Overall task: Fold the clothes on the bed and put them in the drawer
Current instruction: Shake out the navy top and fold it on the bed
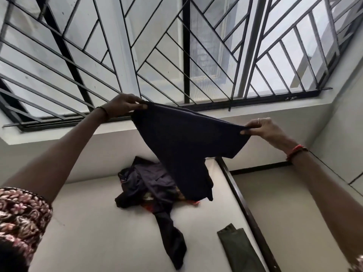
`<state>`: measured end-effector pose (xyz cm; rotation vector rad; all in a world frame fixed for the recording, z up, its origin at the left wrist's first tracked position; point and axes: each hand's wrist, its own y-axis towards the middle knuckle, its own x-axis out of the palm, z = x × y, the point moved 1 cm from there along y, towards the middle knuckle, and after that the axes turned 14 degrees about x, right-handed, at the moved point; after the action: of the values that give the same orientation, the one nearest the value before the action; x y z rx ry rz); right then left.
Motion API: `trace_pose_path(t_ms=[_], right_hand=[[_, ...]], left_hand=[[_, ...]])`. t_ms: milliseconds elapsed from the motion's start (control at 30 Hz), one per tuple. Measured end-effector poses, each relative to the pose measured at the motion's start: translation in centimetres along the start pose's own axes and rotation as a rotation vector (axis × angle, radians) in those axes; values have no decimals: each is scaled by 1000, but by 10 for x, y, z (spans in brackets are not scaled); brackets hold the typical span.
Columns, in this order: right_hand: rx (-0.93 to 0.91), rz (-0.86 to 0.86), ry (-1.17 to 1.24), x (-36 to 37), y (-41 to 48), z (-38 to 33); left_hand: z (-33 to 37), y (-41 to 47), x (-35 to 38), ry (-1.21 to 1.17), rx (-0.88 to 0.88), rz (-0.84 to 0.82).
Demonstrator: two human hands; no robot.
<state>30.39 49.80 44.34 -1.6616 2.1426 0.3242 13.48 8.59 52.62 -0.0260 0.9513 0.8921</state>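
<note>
Left hand & right hand are each pinching a top corner of the navy garment, holding it stretched btwn them, its lower end dangling over the pile of clothes on the bed below. Looks like the spread-out step before folding. Next prob. calls for laying it flat on the bed under the hands, w/ corners kept level.

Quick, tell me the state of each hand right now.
Left hand: closed, pinching one top corner of the dark blue garment.
Right hand: closed, pinching the other top corner of the same garment.
</note>
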Motion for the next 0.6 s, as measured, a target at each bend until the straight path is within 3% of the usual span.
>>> trace_pose_path(t_ms=[133, 267, 400, 600], right_hand=[[142, -33, 31, -2, -6, 14], [340, -256, 368, 1, -13, 19], [389, -459, 551, 16, -9, 26], [413, -512, 647, 46, -10, 34]], left_hand=[[-2, -7, 19, -124, -118, -38], [-2, -17, 36, -474, -245, 1], [1, -30, 36, -631, -333, -9], [-17, -66, 33, -714, -388, 3]])
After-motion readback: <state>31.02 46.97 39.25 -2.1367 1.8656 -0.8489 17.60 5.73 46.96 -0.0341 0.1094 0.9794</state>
